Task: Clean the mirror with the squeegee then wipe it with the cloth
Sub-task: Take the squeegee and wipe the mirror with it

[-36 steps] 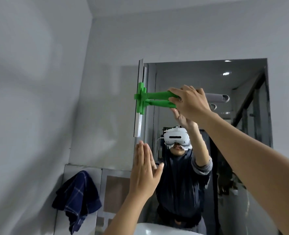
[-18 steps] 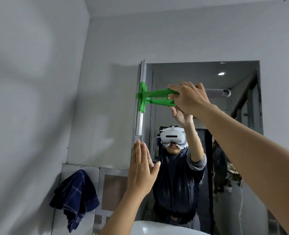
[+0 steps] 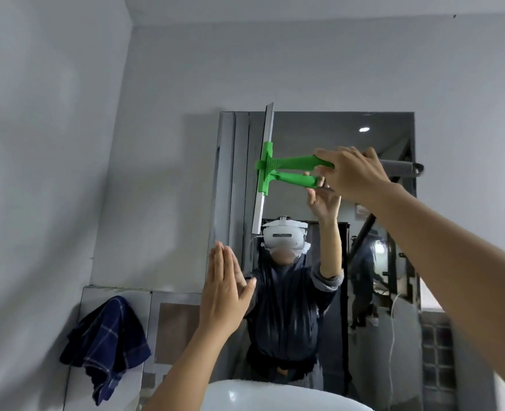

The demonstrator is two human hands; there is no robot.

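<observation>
A frameless mirror (image 3: 313, 129) hangs on the grey wall ahead. My right hand (image 3: 355, 173) grips the green handle of a squeegee (image 3: 275, 164), whose long grey blade stands upright against the upper left part of the glass. My left hand (image 3: 224, 289) is raised flat with fingers straight, at the mirror's lower left edge, holding nothing. A dark blue checked cloth (image 3: 106, 342) hangs over a tiled ledge at the lower left, away from both hands.
A white basin rim (image 3: 275, 394) curves across the bottom. The mirror reflects a person in a headset, a doorway and a ceiling light. A grey side wall (image 3: 37, 173) closes in on the left. Tiled panels (image 3: 174, 324) sit below the mirror.
The squeegee blade has slid rightward from the mirror's left edge onto the glass, with my right hand moving along. My left hand stays raised flat near the lower left edge.
</observation>
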